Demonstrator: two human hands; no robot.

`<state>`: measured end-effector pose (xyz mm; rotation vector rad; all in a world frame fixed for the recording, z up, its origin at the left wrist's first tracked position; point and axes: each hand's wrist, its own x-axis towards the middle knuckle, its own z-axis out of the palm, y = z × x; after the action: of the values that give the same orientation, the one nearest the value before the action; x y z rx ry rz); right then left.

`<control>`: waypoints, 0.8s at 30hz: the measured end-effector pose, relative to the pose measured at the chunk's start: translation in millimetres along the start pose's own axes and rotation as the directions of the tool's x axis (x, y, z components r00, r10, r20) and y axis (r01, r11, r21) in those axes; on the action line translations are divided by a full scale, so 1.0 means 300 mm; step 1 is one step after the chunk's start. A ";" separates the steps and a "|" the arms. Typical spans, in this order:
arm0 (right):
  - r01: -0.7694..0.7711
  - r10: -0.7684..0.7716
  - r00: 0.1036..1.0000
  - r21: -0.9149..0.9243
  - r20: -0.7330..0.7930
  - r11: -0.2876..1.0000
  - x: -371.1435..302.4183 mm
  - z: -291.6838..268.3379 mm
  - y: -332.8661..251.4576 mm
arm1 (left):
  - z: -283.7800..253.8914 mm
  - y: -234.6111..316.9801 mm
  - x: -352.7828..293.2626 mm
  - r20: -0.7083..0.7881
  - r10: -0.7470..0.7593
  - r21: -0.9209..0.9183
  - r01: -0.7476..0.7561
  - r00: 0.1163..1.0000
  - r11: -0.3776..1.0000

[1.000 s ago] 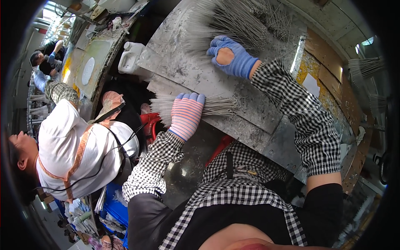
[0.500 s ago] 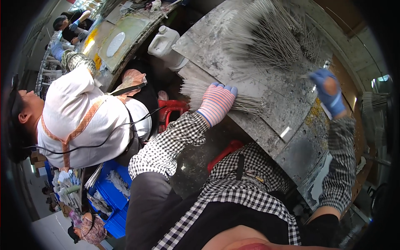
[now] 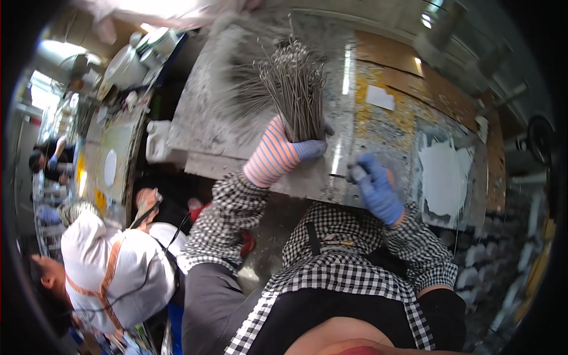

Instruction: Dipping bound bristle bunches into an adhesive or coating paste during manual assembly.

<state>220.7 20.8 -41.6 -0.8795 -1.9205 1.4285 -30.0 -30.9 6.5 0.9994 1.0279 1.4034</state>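
My left hand [image 3: 273,155], in an orange-and-grey striped glove with blue fingertips, is wrapped round a thick bundle of thin grey wires [image 3: 305,109]. The bundle stands nearly upright over the table's near side, its small pale tips uppermost. Lower right of it is my right hand [image 3: 378,189] in a blue glove, apart from the bundle. Its fingers are bent and look spread, slightly blurred, with grey stains on the tips; I see nothing held in them. Behind the bundle, a loose pile of similar wires [image 3: 236,83] fans out on the grey-stained table [image 3: 198,133], partly hidden.
A white jug [image 3: 158,142] stands beyond the table's left edge. At left a person in a white top [image 3: 121,266] sits close by. White paint [image 3: 444,177] coats a board at right, near a pale paper piece [image 3: 380,97] and brown cardboard sheets [image 3: 390,53].
My left hand has raised the wire bundle from lying flat to nearly upright. My right hand has come from the far right toward my body. The whole view has turned rightward.
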 end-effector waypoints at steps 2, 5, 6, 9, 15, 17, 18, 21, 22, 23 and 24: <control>0.178 -0.228 0.968 -0.354 -0.106 0.918 -0.028 -0.010 0.063 | 0.117 -0.079 0.080 0.054 -0.057 -0.068 0.061 0.997 0.996; 0.126 -0.191 0.980 -0.543 -0.065 0.831 -0.067 -0.117 0.150 | 0.223 -0.204 0.154 0.119 -0.061 -0.177 0.082 0.991 0.981; 0.082 -0.117 0.993 -0.561 -0.028 0.824 -0.078 -0.163 0.147 | 0.252 -0.236 0.159 0.130 -0.012 -0.166 0.034 0.991 0.985; 0.075 0.047 0.992 -0.855 0.116 0.513 -0.050 -0.316 0.034 | 0.315 -0.330 0.168 0.133 0.136 0.022 -0.140 0.982 0.990; 0.588 -0.609 0.785 -0.447 0.113 0.674 0.069 -0.408 -0.416 | 0.402 -0.448 0.188 0.088 0.259 0.272 -0.274 0.962 0.923; 0.460 -0.284 0.888 -0.705 0.362 0.540 0.156 -0.291 -0.428 | 0.414 -0.482 0.196 0.179 0.290 0.323 -0.335 0.940 0.885; 0.412 -0.075 0.903 -0.804 0.423 0.428 0.184 -0.255 -0.421 | 0.416 -0.497 0.202 0.222 0.382 0.344 -0.438 0.897 0.831; 0.600 -0.180 0.782 -0.639 0.597 0.481 0.214 -0.224 -0.378 | 0.381 -0.556 0.206 0.542 0.192 0.834 -0.551 0.818 -0.004; 0.704 -0.356 0.695 -0.491 0.625 0.513 0.208 -0.231 -0.372 | 0.373 -0.577 0.211 0.542 0.191 0.823 -0.563 0.818 0.076; 0.740 -0.472 0.671 -0.479 0.572 0.472 0.197 -0.245 -0.360 | 0.369 -0.600 0.207 0.530 0.203 0.809 -0.562 0.824 0.169; 0.776 -0.581 0.627 -0.477 0.518 0.412 0.187 -0.257 -0.372 | 0.372 -0.620 0.208 0.507 0.234 0.781 -0.557 0.829 0.283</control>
<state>227.9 86.5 89.3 -0.0234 -2.6280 0.3117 123.2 46.8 -139.8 2.4060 1.3951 0.8870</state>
